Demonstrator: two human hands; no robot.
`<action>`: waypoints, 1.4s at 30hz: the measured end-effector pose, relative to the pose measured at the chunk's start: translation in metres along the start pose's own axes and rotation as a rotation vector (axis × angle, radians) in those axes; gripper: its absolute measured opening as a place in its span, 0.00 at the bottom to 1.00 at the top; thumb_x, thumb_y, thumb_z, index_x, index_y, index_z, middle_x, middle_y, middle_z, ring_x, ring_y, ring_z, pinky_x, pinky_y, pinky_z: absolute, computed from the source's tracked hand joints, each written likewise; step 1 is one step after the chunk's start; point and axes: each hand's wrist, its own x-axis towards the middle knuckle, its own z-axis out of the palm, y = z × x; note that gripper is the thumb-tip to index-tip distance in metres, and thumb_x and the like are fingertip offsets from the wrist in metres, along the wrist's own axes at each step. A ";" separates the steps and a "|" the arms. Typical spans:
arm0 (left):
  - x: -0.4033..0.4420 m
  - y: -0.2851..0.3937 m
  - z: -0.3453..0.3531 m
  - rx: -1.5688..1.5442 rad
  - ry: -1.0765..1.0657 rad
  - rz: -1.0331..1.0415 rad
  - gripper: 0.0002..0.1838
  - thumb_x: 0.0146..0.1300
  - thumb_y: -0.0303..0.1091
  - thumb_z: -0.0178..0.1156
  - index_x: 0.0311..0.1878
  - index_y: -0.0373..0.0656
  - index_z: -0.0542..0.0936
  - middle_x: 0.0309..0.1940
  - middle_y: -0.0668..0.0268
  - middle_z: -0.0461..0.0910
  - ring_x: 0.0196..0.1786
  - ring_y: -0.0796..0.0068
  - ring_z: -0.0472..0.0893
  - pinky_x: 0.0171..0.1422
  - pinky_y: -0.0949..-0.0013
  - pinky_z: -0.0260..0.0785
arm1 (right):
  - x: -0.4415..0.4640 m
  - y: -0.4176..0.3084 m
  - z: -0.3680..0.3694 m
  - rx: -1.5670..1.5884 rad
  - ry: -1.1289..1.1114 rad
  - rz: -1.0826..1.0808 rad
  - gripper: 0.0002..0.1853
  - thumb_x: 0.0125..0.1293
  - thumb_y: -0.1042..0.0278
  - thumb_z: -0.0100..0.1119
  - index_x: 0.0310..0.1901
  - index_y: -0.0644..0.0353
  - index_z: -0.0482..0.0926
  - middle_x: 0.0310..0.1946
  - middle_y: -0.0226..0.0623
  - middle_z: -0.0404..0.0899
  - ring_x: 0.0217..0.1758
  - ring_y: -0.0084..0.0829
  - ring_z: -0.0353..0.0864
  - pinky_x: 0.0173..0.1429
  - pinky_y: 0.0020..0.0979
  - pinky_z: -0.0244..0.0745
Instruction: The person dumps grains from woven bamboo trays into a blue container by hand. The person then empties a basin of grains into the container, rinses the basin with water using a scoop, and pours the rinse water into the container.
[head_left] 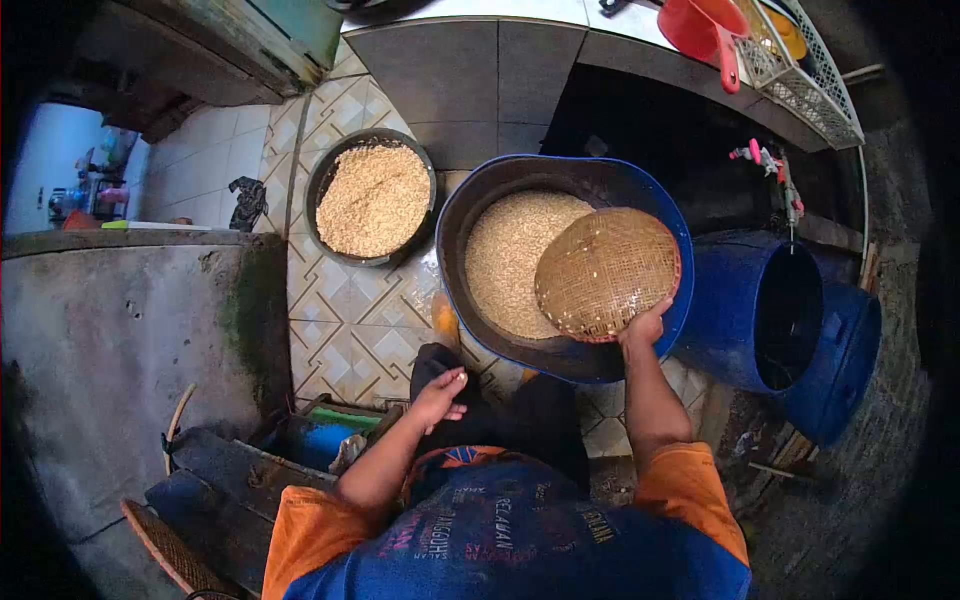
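Note:
My right hand (648,326) grips the near rim of a round woven basket (608,270), which is tipped with its woven underside up over the right part of a large blue tub (455,290). Pale soaked grains or beans (515,250) lie in the tub. My left hand (438,398) is held near my lap, left of the tub, fingers curled, with a small pale bit at the fingertips. Beyond it on the tiles stands a dark round basin (432,180), full of the same pale grains.
Blue barrels (720,310) lie at the right, below a tap (765,160). A red dipper (700,30) and a white rack (800,90) are on the counter. At the left is a concrete wall (130,350); another woven tray (170,550) leans at the lower left.

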 end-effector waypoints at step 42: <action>0.005 0.085 0.077 0.079 -0.095 0.259 0.41 0.64 0.66 0.48 0.71 0.48 0.59 0.63 0.51 0.67 0.41 0.57 0.80 0.38 0.62 0.76 | -0.010 0.009 -0.102 -0.308 -0.330 -0.709 0.27 0.65 0.45 0.55 0.25 0.67 0.76 0.22 0.56 0.76 0.25 0.53 0.77 0.32 0.47 0.68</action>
